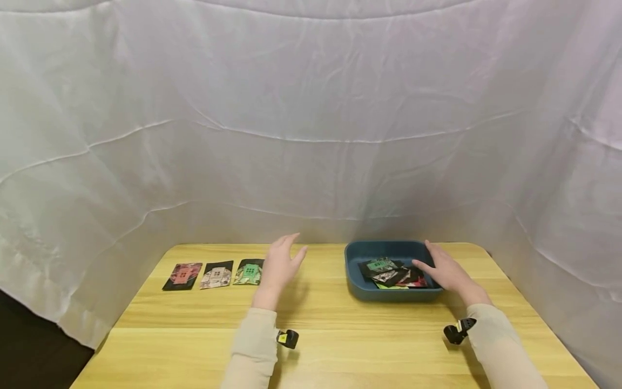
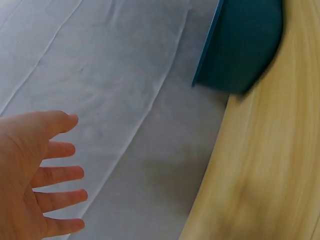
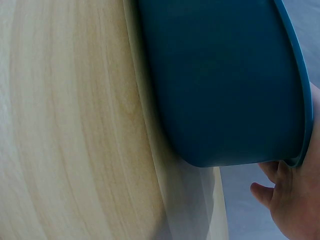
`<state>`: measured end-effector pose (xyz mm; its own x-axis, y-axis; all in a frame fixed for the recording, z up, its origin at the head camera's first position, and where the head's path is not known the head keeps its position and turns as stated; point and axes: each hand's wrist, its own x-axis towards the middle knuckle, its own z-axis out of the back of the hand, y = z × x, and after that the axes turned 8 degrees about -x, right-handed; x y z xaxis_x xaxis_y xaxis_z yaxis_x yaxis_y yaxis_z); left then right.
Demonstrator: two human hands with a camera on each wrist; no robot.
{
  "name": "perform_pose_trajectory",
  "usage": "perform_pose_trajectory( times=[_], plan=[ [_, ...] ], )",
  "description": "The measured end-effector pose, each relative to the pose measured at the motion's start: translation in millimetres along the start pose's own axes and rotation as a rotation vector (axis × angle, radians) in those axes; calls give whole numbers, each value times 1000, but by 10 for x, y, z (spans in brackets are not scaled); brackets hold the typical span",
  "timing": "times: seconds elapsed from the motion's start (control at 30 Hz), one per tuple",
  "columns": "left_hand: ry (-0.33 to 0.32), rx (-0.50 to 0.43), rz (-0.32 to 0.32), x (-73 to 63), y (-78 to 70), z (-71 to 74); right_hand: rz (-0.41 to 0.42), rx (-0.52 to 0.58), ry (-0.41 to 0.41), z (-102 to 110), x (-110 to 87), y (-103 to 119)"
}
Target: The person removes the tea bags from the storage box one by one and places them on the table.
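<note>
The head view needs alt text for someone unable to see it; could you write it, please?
A right hand is at the right rim of a blue bin of packets; the left hand, empty, is near three more packets lying in a row on a wooden table.

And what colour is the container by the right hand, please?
The container is dark blue; the head view shows it best.

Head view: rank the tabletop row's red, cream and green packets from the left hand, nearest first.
1. Green packet: row's right end, beside the left hand
2. Cream packet: middle of the row
3. Red packet: row's left end
</note>
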<state>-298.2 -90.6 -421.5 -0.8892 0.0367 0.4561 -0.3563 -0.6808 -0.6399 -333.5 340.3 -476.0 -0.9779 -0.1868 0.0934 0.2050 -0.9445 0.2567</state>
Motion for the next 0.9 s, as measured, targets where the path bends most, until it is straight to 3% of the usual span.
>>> perform_pose_trajectory(
  times=[0.37,0.7,0.9],
  plan=[
    [68,-34,-159,42,-382,-581,-8,6,8,11,7,21],
    [182,41,-269,11,-649,-995,-8,3,9,14,-3,5],
    [282,89,-265,-18,-765,-1168,-9,2,8,5,-2,2]
  ],
)
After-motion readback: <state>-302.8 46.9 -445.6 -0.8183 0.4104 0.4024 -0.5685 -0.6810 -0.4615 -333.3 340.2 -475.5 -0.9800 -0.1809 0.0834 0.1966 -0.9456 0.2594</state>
